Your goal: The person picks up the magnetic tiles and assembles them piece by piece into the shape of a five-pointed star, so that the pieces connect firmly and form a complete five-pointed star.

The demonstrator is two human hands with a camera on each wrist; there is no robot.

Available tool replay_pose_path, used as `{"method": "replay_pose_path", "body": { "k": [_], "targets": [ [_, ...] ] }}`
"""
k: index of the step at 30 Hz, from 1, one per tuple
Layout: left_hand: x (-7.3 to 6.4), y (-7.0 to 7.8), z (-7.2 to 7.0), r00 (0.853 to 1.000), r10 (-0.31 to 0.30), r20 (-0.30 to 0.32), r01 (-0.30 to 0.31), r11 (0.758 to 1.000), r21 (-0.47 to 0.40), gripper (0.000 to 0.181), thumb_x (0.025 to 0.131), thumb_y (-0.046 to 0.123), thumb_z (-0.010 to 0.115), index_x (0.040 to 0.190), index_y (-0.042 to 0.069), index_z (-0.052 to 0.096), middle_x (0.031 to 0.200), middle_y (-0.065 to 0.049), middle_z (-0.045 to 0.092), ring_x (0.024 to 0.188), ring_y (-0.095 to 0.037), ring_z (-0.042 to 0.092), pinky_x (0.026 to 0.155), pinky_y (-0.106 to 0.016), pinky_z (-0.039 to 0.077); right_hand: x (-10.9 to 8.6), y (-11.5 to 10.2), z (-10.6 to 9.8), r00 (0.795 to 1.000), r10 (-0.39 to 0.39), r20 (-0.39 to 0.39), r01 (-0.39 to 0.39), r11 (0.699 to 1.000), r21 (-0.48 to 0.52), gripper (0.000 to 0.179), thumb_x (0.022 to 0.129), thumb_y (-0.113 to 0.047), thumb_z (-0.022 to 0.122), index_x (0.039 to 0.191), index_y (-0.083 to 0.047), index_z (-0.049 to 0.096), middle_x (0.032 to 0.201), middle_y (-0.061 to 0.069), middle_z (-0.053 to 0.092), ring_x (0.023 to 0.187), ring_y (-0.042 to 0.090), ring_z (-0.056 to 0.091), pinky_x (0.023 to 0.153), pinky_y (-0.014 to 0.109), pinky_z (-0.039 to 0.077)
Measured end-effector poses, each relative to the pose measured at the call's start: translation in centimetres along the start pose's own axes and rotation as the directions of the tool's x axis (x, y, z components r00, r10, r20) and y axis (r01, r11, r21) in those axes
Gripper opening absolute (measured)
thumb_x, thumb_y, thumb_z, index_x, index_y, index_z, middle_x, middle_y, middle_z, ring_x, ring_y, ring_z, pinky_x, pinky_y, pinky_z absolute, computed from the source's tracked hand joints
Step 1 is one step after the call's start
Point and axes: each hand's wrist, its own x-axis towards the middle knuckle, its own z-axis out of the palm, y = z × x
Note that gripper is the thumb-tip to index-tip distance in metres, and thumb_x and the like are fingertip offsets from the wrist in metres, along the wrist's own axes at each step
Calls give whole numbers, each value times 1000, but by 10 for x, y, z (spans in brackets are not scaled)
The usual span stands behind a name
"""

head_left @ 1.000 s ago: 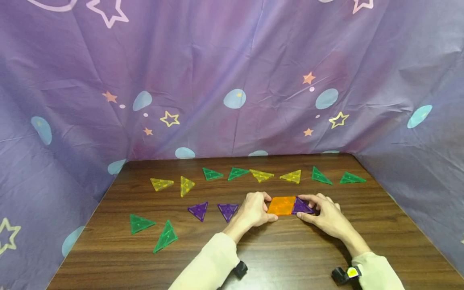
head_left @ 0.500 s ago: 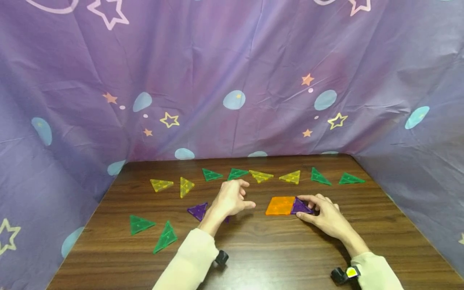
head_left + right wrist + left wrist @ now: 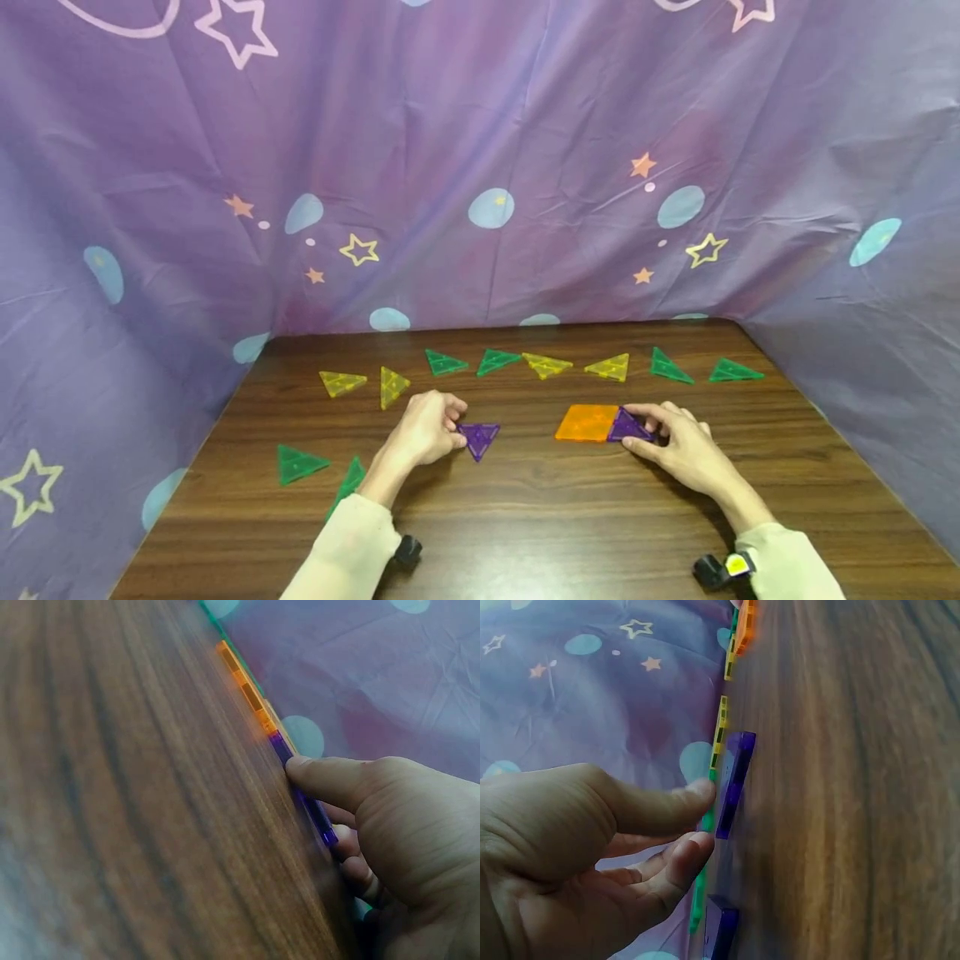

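Observation:
In the head view, my right hand (image 3: 681,443) pinches a translucent purple triangular magnetic tile (image 3: 627,425) between thumb and fingers. That tile lies edge to edge with an orange square tile (image 3: 587,422) on the table. The right wrist view shows the thumb (image 3: 330,778) on the purple tile's edge. Off to the left, my left hand (image 3: 426,429) hovers low with thumb and fingers a little apart and nothing between them. Its fingertips are right at the left corner of another purple triangle (image 3: 478,439). A further purple triangle (image 3: 721,930) shows below the fingers in the left wrist view; the hand hides it in the head view.
Along the back of the wooden table (image 3: 540,533) lie several green triangles (image 3: 735,370) and yellow triangles (image 3: 609,367). Two more green triangles (image 3: 300,464) lie at the left, one partly behind the left sleeve (image 3: 345,542). A patterned purple cloth (image 3: 420,167) hangs behind.
My left hand has let go of the orange square and moved left to the loose purple triangles. The right hand keeps its pinch on the purple tile.

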Motion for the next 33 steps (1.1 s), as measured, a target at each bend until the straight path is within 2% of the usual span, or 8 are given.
{"method": "replay_pose_path", "body": {
  "k": [5,7,11,14,20,24,29,33],
  "targets": [
    [1,-5,6,1000,15,11,-16,1000,17,43,73,-10,93,114,-5,81,94,-12,80,83,-18,74,81,-33,65,-1,0,0,1000,0,17,-1,1000,11,49,100,-33,86,144,-15,73,102,-3,60,93,19,48,82,43,26],
    [9,-27,18,998,67,8,-68,997,45,42,73,-4,96,112,0,83,91,-7,81,81,-15,72,79,-31,64,-1,0,1,1000,-5,15,5,1000,13,49,100,-31,85,144,-14,73,103,-3,61,93,18,49,81,43,26],
    [11,-30,20,995,92,43,-93,996,9,39,72,0,99,107,2,84,87,-4,81,77,-10,71,76,-28,63,-1,2,-1,1000,-14,4,14,1000,13,47,100,-28,86,143,-13,74,103,-3,62,93,18,50,81,43,27],
    [1,-5,11,995,43,94,-36,997,-73,38,72,-8,97,107,-2,83,89,-9,81,78,-12,72,77,-27,64,0,3,-3,1000,-12,-2,12,1000,8,46,100,-29,86,142,-13,74,102,-3,61,93,18,50,81,43,27],
    [-4,7,15,988,15,151,11,985,-171,37,72,-14,95,105,-1,84,89,-10,80,76,-9,69,72,-20,60,0,2,-2,1000,-4,-9,4,1000,-9,45,100,-30,86,140,-13,75,101,-3,62,93,17,51,82,43,30],
    [-3,11,21,981,43,187,-6,981,-195,40,70,-9,100,105,0,85,89,-7,80,74,-7,69,71,-20,60,-1,3,-4,1000,-5,-4,5,1000,3,45,100,-31,85,140,-13,75,101,-4,61,93,16,51,82,43,30],
    [-3,11,26,985,51,165,-33,993,-112,43,68,7,107,103,4,82,85,0,77,74,-8,69,74,-25,61,-3,14,-17,997,-52,54,48,996,70,42,106,-26,79,145,-11,73,108,-3,68,94,11,57,83,35,43],
    [1,-3,36,992,41,122,-43,999,13,41,68,23,109,95,12,80,77,9,73,71,-7,66,72,-27,59,-5,31,-30,997,-77,26,76,996,55,32,110,-13,71,142,-11,75,119,4,75,94,5,62,78,28,52]
  ]
}}
